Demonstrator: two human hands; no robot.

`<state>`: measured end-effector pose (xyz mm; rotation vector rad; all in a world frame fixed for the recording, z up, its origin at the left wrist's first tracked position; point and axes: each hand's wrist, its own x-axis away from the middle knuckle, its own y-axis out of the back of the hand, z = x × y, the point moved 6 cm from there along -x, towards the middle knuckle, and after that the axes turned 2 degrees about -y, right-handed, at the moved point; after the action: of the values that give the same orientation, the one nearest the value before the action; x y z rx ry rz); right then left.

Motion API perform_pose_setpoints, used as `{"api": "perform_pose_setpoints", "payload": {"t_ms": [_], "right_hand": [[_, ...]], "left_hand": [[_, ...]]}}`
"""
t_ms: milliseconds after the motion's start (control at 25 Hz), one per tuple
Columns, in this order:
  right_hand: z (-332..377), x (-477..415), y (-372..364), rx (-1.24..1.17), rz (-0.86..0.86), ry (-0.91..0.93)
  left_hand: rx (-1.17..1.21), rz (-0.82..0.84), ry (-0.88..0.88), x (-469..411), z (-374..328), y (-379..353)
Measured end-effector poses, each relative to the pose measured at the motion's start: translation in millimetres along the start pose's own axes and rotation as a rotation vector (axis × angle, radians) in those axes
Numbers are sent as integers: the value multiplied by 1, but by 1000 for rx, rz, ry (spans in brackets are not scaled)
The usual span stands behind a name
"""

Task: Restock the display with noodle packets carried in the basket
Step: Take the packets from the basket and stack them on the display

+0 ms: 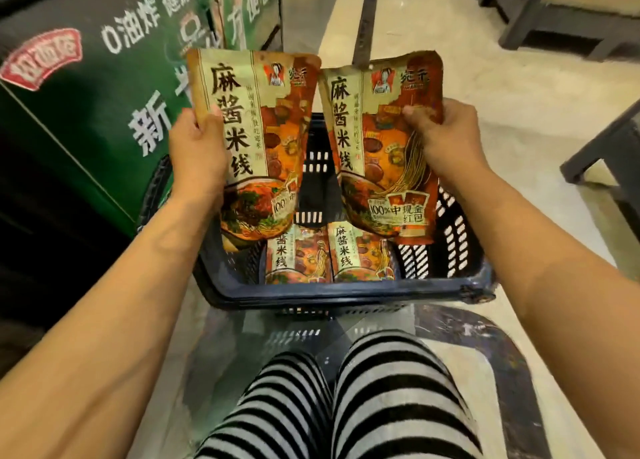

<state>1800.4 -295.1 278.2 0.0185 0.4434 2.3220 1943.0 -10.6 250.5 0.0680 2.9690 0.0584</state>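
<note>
Above the basket [346, 290] on the floor, your hands each grip one noodle packet upright, left hand [199, 154] and right hand [446, 135], faces readable for shelving; more packets [329, 256] lie below.

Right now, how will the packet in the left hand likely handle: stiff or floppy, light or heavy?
Probably fairly stiff: the left packet stands upright with the left hand gripping one edge. Likely light: one hand lifts it. Glossy film may slip.
</note>
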Motion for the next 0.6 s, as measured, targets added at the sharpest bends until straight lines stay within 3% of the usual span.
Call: {"api": "perform_pose_setpoints", "payload": {"t_ms": [240, 600], "right_hand": [[99, -23, 2, -75, 140, -10], [377, -11, 30, -120, 358, 91]], "left_hand": [[150, -3, 145, -16, -87, 24], [-2, -247, 24, -13, -392, 139]]}}
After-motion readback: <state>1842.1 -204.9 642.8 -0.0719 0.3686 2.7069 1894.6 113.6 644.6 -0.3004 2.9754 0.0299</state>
